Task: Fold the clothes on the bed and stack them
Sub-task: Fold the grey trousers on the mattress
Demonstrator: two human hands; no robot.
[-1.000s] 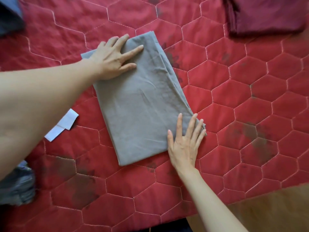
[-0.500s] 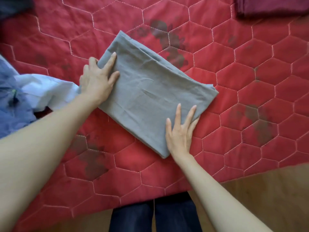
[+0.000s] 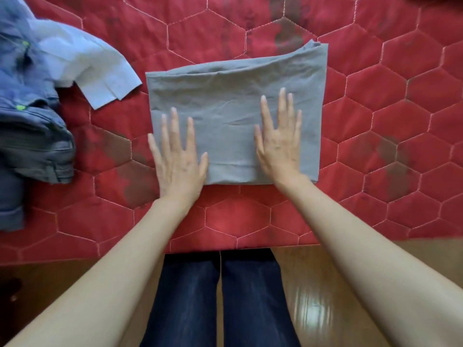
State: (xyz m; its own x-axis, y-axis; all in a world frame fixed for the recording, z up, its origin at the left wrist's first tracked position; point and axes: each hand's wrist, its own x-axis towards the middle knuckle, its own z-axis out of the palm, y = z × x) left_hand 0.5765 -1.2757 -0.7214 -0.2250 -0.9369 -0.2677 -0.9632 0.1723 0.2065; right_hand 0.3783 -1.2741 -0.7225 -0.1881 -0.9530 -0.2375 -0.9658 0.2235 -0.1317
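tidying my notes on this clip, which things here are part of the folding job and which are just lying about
Job:
grey cloth, pressed flat by left hand and right hand
heap of blue clothes
bed cover

Lying about:
wooden floor

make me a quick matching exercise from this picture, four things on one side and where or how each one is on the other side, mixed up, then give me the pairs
Things:
1. grey folded cloth
2. left hand
3. pale blue garment
4. quilted red bedspread

Places or states:
A. lies crumpled at the far left of the bed
B. lies under everything else
C. lies flat under both palms
D. rests on the cloth's near left corner, fingers straight

Pairs: 1-C, 2-D, 3-A, 4-B
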